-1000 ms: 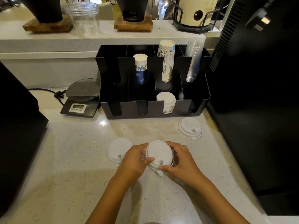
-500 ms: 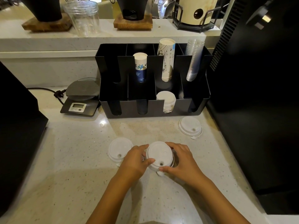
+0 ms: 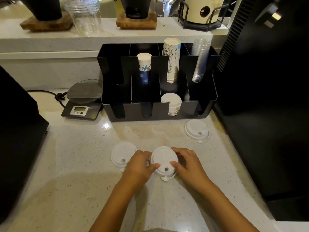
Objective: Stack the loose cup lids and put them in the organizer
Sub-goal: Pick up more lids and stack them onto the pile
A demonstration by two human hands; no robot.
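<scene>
The left hand [image 3: 139, 164] and right hand [image 3: 189, 163] hold a white lid [image 3: 164, 160] between them over the table [image 3: 66, 164]. 2 more lids [image 3: 122, 154] [image 3: 196, 129] lie apart. The black organizer [image 3: 158, 114] stands behind.

Cup lids [image 3: 164, 160], lower centre and right of frame: plain white. Organizer [image 3: 203, 107], centre: solid black. Paper cups [image 3: 144, 68] in it: white with blue star print; taller stack [image 3: 172, 61], white with dark line drawing. Countertop [image 3: 75, 164]: cream, brown-speckled. Scale [image 3: 80, 108], left: dark grey. Wooden bases [image 3: 136, 22], top: brown.
</scene>
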